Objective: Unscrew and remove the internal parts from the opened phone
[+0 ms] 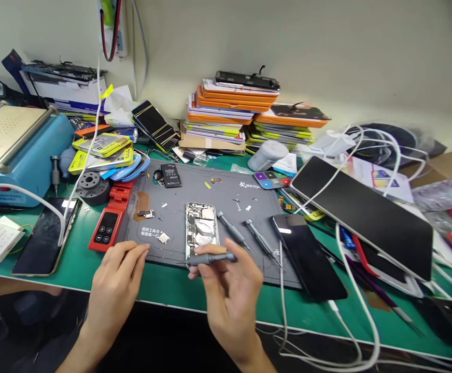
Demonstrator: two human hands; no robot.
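Note:
My right hand (234, 300) is closed around a grey precision screwdriver (210, 258), held almost level with its thin tip towards the left. Just beyond it lies an opened phone (201, 225) with its inner parts bare, its near end partly hidden by the hand and the screwdriver. My left hand (117, 280) rests at the mat's front left edge, fingers bent and pressed together; whether anything is between them is hidden. Small metal parts (164, 238) lie near it on the grey mat (167, 207). Two more screwdrivers (236, 231) lie right of the opened phone.
A red device (107, 228) with buttons borders the mat's left side. A phone battery (170, 175) lies at the back. To the right are a dark phone (307, 254), a large tablet (366, 212) and loose white cables (360, 290). Stacked orange boxes (234, 96) stand by the wall.

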